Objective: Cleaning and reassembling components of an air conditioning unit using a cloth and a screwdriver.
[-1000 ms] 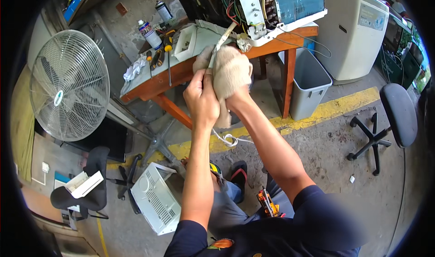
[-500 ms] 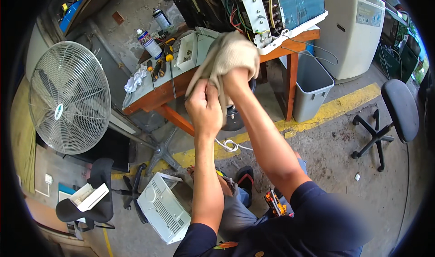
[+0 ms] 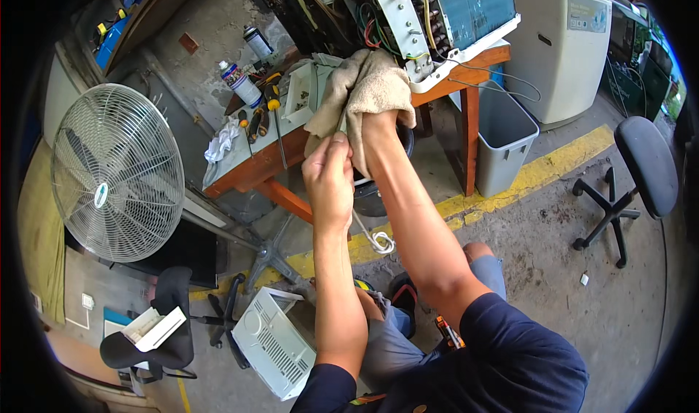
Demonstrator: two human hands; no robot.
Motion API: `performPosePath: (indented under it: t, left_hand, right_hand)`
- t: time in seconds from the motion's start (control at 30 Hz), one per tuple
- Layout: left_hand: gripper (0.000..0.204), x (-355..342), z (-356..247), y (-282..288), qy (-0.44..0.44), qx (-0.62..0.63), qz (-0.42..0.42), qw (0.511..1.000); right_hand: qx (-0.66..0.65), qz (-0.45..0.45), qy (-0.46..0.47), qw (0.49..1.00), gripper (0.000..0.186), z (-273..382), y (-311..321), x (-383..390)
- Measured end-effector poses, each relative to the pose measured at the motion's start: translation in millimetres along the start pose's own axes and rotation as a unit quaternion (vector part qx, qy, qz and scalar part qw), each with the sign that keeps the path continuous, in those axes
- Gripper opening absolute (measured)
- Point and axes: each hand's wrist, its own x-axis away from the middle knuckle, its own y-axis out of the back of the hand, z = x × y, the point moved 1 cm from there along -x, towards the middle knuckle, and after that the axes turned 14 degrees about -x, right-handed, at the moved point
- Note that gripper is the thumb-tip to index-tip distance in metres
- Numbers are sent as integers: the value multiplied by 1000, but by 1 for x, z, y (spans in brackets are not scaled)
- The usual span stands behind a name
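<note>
My left hand (image 3: 329, 176) is pinched on a pale cord (image 3: 354, 216), which hangs below it into a loose loop. Just above, a beige cloth (image 3: 368, 74) is bunched against the lower front of an opened appliance (image 3: 473, 5) with exposed wires, coils and a finned panel. My right hand (image 3: 381, 125) is pushed up into that cloth, its fingers covered. Under the cloth is a round black object (image 3: 399, 149), mostly hidden.
A wooden bench (image 3: 470, 143) carries screwdrivers (image 3: 274, 105), spray cans (image 3: 240, 85) and a white tray (image 3: 297, 96). Around stand a fan (image 3: 116, 172), grey bin (image 3: 499, 151), white washer (image 3: 564, 52) and chairs (image 3: 644, 165). A vented panel (image 3: 273, 347) lies near my legs.
The cloth has shifted upward toward the wired appliance, covering the stretch of pale cord seen above my hands earlier. My right hand has risen with it; my left hand sits slightly further right.
</note>
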Motion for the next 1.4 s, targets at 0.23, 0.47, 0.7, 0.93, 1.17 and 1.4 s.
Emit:
performPosePath:
  t: [0.23, 0.47, 0.7, 0.93, 1.17, 1.4]
  left_hand:
    - [19, -1, 4, 10, 114, 111, 16, 987]
    - [25, -2, 8, -5, 52, 4, -75, 996]
    - [24, -4, 11, -7, -69, -120, -44, 989]
    - [20, -1, 6, 1, -73, -158, -41, 984]
    - [19, -3, 9, 3, -116, -178, -79, 974]
    - [21, -1, 4, 19, 27, 6, 28, 999]
  right_hand:
    - [-45, 10, 11, 999, 16, 4, 1, 21]
    - [-85, 25, 25, 996, 15, -9, -1, 37]
    - [-124, 37, 44, 991, 15, 1, -1, 5]
    - [-165, 59, 69, 982, 14, -3, -1, 8]
    - [-204, 72, 88, 972, 13, -8, 4, 38]
    - [-242, 89, 106, 960, 12, -11, 1, 1]
